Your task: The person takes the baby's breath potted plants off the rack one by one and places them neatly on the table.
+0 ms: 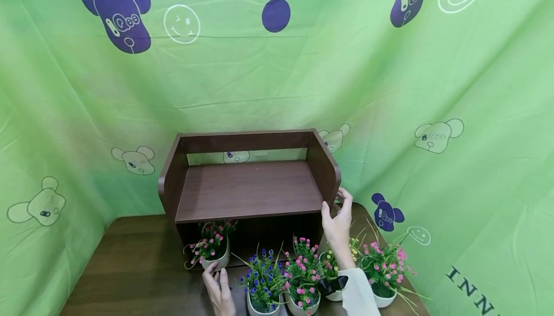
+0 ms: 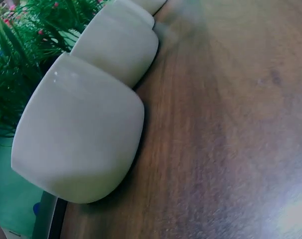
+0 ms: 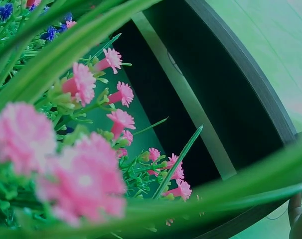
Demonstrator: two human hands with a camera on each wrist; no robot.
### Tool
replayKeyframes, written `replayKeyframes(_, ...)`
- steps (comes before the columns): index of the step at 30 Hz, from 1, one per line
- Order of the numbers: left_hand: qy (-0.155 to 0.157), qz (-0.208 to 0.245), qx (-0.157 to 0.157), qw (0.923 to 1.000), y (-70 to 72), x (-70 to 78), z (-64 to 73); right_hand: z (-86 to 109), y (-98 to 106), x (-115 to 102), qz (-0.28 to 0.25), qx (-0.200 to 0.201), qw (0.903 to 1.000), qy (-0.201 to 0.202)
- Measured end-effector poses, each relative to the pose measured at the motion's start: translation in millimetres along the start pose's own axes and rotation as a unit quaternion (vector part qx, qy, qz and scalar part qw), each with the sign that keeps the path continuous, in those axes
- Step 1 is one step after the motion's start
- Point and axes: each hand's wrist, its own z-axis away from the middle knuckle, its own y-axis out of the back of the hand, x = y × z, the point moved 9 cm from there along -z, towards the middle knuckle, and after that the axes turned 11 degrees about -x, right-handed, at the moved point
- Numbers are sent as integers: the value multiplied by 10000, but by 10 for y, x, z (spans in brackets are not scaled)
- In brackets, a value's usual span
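A dark brown two-level wooden shelf stands at the back of the table. My right hand grips its right side panel near the front, thumb on the inner side and fingers outside. A few of those fingers show at the right wrist view's lower right edge. In the shelf's lower left opening sits a white pot with pink flowers. My left hand is just in front of it, fingers loosely bent at the pot's base; contact is hard to tell.
In front of the shelf stand a blue-flowered pot, a pink-flowered pot and a yellow-flowered pot, partly behind the right forearm. Another pink-flowered pot stands at right. A green printed curtain hangs behind the wooden table.
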Motion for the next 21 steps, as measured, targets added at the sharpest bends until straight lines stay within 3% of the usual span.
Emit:
replayKeyframes(6, 35, -160, 190, 9997, 53, -2, -31, -2, -16, 1, 7, -72, 10000, -36)
replayKeyframes(14, -212, -233, 659, 9973, 138, 71, -83, -2, -9, 1, -40, -40, 10000, 24)
replayKeyframes(16, -237, -253, 744, 9966, 162, 166, -115, -3, -7, 2, -21, -35, 10000, 14)
replayKeyframes(21, -283, -345, 762, 9961, 195, 115, -186, -2, 2, 7, 16, -9, 10000, 3)
